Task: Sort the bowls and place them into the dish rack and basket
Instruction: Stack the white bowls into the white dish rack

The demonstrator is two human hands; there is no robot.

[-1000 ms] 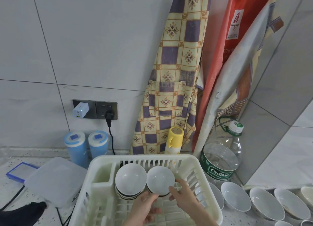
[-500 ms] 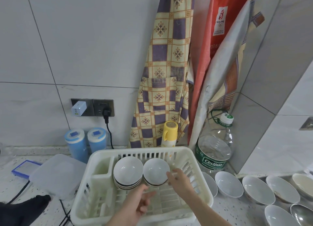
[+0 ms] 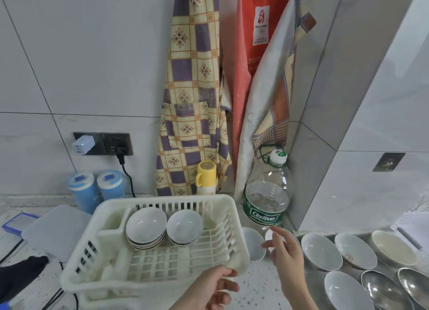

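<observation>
Right hand (image 3: 284,251), lower right of centre: fingers spread wide, holding nothing, over a white bowl (image 3: 254,242) just right of the dish rack (image 3: 234,216). Left hand (image 3: 209,288), bottom centre: loosely open, empty, fingertips at the rack's near right corner; contact unclear. Two bowl stacks (image 3: 146,226) sit inside the rack. More bowls (image 3: 321,251) line the desk (image 3: 255,291), lower right.
</observation>
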